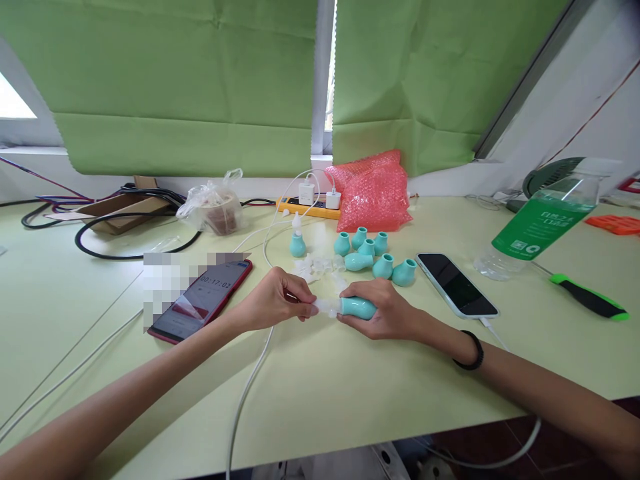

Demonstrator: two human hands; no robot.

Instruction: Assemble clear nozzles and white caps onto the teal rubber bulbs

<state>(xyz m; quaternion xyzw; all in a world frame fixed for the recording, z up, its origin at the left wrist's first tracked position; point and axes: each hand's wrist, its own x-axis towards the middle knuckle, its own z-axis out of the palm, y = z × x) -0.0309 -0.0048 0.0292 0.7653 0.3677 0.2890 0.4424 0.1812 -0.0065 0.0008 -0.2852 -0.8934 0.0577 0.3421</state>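
Observation:
My right hand [383,310] is wrapped round a glossy teal squeeze bulb [357,307], which lies on its side with its mouth to the left. My left hand [280,299] pinches the far end of a translucent white nozzle [327,307] that meets the bulb's mouth. How deep the nozzle sits in the bulb I cannot tell. Behind my hands are several loose teal bulbs [383,266], most of them upright and one lying over. Small translucent plastic pieces [316,265] lie beside them. One upright bulb [297,245] carries a white nozzle on top.
A phone with a running timer [205,297] lies left, another phone [457,285] right. White cables [260,363] cross the table. At the back are a power strip [320,211], pink bubble wrap [373,193] and a bagged pot [217,210]. A bottle [543,220] and a black-green handle [590,298] are right.

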